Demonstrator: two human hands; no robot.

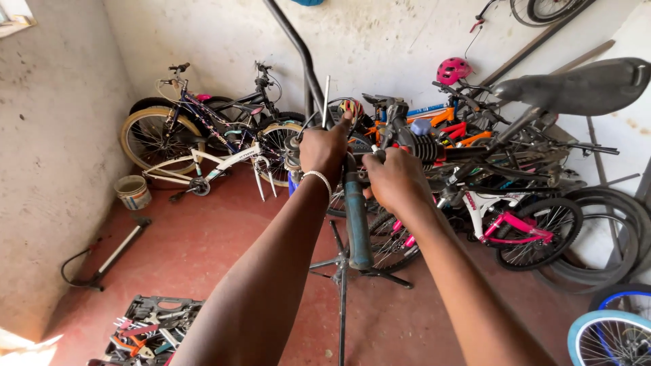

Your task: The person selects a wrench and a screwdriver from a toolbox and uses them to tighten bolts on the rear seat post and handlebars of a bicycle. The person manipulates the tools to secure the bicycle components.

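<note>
A: What's in hand?

B: Left hand (325, 150) clenched on a thin silver metal rod (326, 102), held upright. Right hand (393, 179) wrapped around the dark frame tube of a bike clamped on the repair stand (343, 271).

A: The tube?

B: Teal-blue painted tube (357, 224) running down below both hands, scuffed. Black saddle (583, 87) up right.

A: Around it?

B: Red floor (203, 251), open tool case (152, 329) lower left, floor pump (108, 261), parked bikes along the wall.
</note>
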